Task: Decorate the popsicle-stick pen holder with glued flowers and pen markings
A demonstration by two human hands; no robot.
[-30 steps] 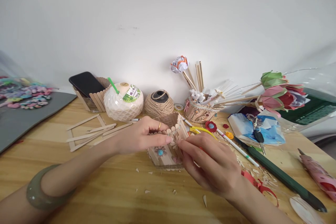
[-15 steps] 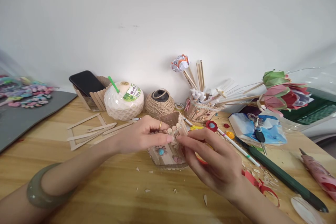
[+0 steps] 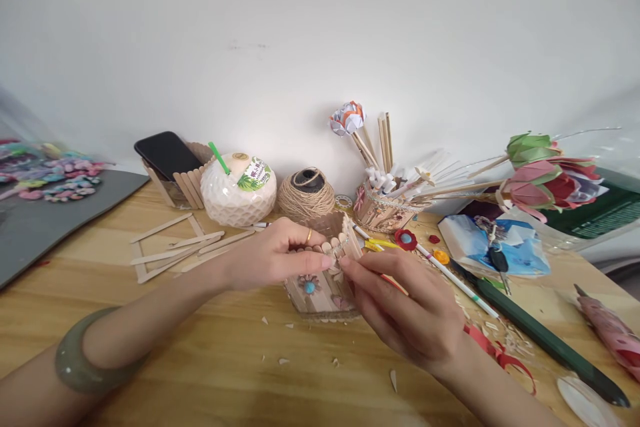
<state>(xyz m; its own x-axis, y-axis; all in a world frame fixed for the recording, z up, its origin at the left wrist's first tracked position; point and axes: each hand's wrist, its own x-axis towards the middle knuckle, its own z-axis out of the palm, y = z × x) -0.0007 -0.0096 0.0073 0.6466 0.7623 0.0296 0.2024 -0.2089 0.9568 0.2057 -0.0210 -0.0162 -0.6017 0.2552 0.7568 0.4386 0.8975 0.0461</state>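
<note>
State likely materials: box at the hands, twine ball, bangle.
Box: probably wood, matte, apparently unvarnished; rounded stick ends line its rim.
Twine ball: likely jute or similar fibre, dull; coarse-looking tan strands.
Bangle: polished, perhaps jade or glass; smooth grey-green surface with a bright spot. Which one stays open.

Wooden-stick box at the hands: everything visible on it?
The box looks built from pale, round-topped wooden sticks side by side. It's open-topped and appears upright on the table. Its near face bears a blue-centred flower and a small pinkish ornament; trim edges the bottom. The left hand grips its front rim; the right hand hides its right side.
</note>
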